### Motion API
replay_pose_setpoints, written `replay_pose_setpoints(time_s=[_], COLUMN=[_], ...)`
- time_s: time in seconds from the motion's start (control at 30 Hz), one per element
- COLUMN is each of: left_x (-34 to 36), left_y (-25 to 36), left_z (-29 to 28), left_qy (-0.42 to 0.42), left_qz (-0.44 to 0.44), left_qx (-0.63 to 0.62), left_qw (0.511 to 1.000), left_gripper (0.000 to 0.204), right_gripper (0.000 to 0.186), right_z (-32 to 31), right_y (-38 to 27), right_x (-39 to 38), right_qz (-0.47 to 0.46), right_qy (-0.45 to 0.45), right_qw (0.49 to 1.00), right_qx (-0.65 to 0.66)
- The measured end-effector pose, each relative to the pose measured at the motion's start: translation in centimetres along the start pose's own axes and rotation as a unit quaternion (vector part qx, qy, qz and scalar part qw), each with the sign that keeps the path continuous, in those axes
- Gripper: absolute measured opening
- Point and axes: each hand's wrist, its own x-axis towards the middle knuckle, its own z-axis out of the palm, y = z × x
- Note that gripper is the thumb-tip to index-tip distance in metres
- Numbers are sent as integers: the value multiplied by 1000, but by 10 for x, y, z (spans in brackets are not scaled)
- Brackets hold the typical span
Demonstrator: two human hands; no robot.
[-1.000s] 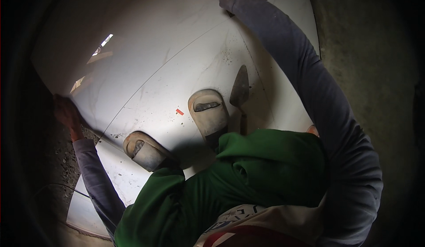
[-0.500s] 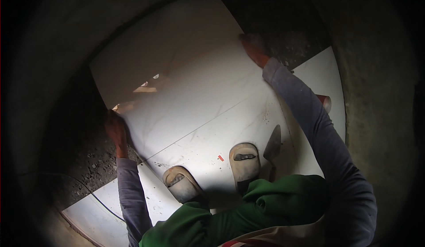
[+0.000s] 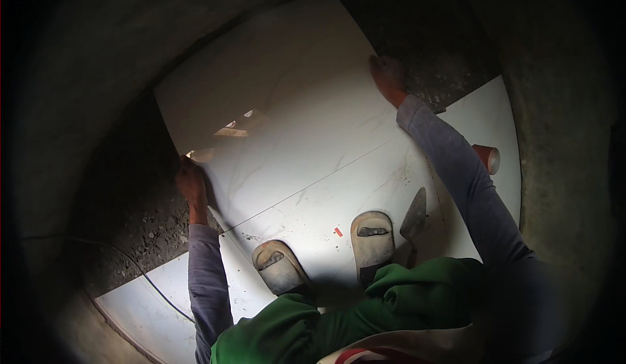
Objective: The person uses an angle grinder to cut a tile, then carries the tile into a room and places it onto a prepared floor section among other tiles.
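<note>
A large white floor tile [image 3: 280, 96] with faint grey veins lies ahead of me, against a thin straight joint with the tile [image 3: 306, 224] under my feet. My left hand [image 3: 191, 182] grips its left edge, fingers closed over the rim. At the opposite edge my right hand [image 3: 389, 79] is likewise closed, thumb near the top face. The undersides of both hands' fingers are hidden. Beside my right sandal [image 3: 373, 243] a pointed trowel [image 3: 415, 215] lies on the nearer tile.
Dark rubble [image 3: 147, 233] shows at the left, and more loose ground [image 3: 450, 80] at the right. A red cylinder [image 3: 486, 159] lies on the right-hand tile [image 3: 479, 113]. One thin cable [image 3: 140, 271] crosses the left side. A wall [image 3: 554, 168] curves around the right.
The whole view has shifted slightly to the right. Both hands keep their hold on the tile's edges, and the joint between the tiles looks much the same.
</note>
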Motion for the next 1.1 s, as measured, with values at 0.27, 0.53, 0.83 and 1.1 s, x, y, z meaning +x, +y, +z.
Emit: replay_pose_setpoints(time_s=[0.27, 0.53, 0.83, 1.1], left_x=[5, -6, -2, 9], left_y=[-2, 11, 18, -17], left_z=[1, -6, -6, -3], left_qy=[11, 17, 28, 39], left_qz=[-69, -60, -47, 119], left_qx=[-2, 61, 41, -4], left_qw=[998, 996, 998, 992], left_gripper=[84, 89, 90, 77], right_gripper=[56, 58, 51, 33], right_z=[-6, -11, 3, 22], right_y=[-12, -18, 1, 69], right_x=[2, -17, -3, 29], right_qz=[-20, -22, -19, -168], right_qy=[-1, 34, 50, 3], right_qw=[999, 999, 998, 947], right_qx=[-43, -8, 18, -275])
